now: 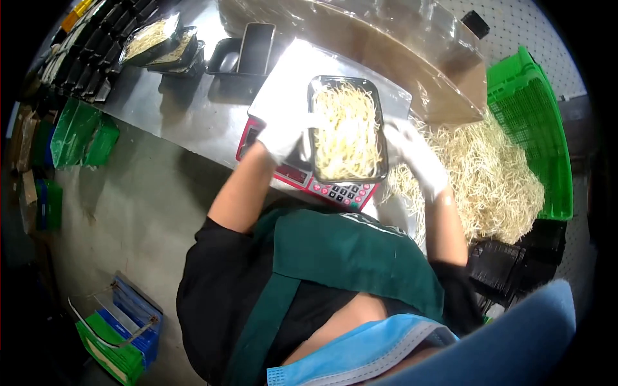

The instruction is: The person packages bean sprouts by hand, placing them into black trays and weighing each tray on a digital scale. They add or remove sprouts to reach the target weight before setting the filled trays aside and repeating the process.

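A black plastic tray filled with pale bean sprouts [347, 132] is held above the scale, its long sides between my two hands. My left hand [281, 138], in a white glove, grips the tray's left side. On the other side my right hand [415, 154], also gloved and somewhat blurred, has its fingers at the tray's right rim. Beneath the tray is a red scale [302, 177] with a white platform [283, 83] and a keypad, partly covered by the tray and my left hand. A large heap of loose bean sprouts [492, 174] lies beside my right forearm.
Filled trays [153, 42] are stacked at the back left of the metal table [138, 96]. A phone [256, 49] leans in a black tray [222, 58]. A clear-wrapped box [450, 71] stands behind the scale. A green crate [547, 141] is at right, stacked black trays [496, 267] below.
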The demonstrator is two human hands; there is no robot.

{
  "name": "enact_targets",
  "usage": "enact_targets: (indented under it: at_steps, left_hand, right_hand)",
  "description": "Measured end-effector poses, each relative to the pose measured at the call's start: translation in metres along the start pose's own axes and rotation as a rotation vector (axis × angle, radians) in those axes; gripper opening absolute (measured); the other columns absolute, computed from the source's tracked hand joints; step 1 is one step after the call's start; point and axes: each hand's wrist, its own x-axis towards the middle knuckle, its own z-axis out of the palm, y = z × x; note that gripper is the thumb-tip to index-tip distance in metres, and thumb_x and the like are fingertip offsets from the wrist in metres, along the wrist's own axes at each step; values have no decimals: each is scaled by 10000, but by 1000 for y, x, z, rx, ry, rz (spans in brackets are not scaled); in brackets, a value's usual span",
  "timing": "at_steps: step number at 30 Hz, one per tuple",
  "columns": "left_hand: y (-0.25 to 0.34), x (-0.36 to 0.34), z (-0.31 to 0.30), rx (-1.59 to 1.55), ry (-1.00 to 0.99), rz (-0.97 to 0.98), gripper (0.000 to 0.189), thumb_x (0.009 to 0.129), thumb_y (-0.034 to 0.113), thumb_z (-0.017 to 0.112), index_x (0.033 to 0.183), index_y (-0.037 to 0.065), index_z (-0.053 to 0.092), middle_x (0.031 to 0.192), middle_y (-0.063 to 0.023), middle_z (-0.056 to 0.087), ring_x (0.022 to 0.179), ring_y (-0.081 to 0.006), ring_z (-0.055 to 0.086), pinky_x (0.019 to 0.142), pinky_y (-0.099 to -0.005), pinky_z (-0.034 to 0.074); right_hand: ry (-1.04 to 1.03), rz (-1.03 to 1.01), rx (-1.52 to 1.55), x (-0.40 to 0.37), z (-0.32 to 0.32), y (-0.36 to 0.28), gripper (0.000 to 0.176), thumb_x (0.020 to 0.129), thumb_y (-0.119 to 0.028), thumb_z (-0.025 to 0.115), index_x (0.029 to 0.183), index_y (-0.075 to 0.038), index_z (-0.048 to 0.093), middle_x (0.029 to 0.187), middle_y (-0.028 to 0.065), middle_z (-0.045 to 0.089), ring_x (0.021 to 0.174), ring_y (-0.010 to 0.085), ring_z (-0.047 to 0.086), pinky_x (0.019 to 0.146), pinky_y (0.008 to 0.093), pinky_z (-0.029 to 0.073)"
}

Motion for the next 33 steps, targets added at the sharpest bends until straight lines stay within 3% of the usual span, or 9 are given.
enact_targets:
  at_steps: [8,13,14,15,16,17,22,28,33]
  left_hand:
    - [-28,-23,-14,14,-52,-181,349,877,245,661,1026,-70,655,939,-97,694,775,-122,653,675,-249,510]
    - [33,-14,-2,41,108,897,268,859,111,585,1057,-60,645,951,-78,694,780,-170,666,730,-304,526]
    - [29,12,-64,725,257,975,271,874,106,545,1061,-62,644,973,-103,689,815,-190,672,752,-304,532]
    - [55,18,-81,-37,283,626,284,875,128,553,1056,-71,645,989,-131,681,834,-207,675,744,-306,539]
    - [87,22,-112,644,522,947,333,891,167,556,1098,-88,611,975,-160,674,827,-215,677,729,-311,548]
    - [117,35,-129,-198,436,867,242,883,208,617,873,-34,626,769,-142,639,618,-214,633,508,-307,496]
    - [202,67,-255,-204,1012,502,351,902,261,574,943,-88,581,613,-192,629,443,-247,582,409,-346,446]
    - [195,89,-263,-144,1474,642,611,664,247,837,1069,-81,517,1045,-193,618,867,-274,614,779,-412,524]
    - [201,87,-262,-371,1311,651,737,660,162,815,1244,16,390,1327,-168,442,1073,-296,523,820,-504,481]
  right_hand:
    - [142,91,271,-86,-31,75,479,947,-309,558,1307,2,504,1025,72,682,830,75,590,717,196,454]
    - [277,36,100,-93,-33,63,471,969,-313,513,1295,26,503,1091,110,662,876,113,611,758,226,466]
    - [336,68,63,-97,-35,62,475,969,-319,511,1298,23,502,1100,117,657,884,118,610,771,229,464]
    - [360,63,71,-101,-38,62,480,967,-338,510,1295,13,504,1105,126,657,900,135,614,789,248,462]
    - [392,60,79,-106,-41,64,485,966,-356,508,1292,3,507,1110,135,656,915,151,618,807,268,461]
    - [451,54,158,-112,-49,80,495,962,-363,525,1296,1,499,1118,140,652,927,150,620,795,252,464]
    - [546,121,231,-123,-62,110,474,958,-314,557,1291,15,485,1084,128,654,888,115,609,727,195,448]
    - [478,124,188,-108,-63,120,459,964,-301,553,1298,5,483,1050,99,649,895,115,602,765,216,457]
    - [488,88,180,-107,-56,131,461,956,-283,568,1308,-1,471,1113,118,625,943,146,594,811,250,455]
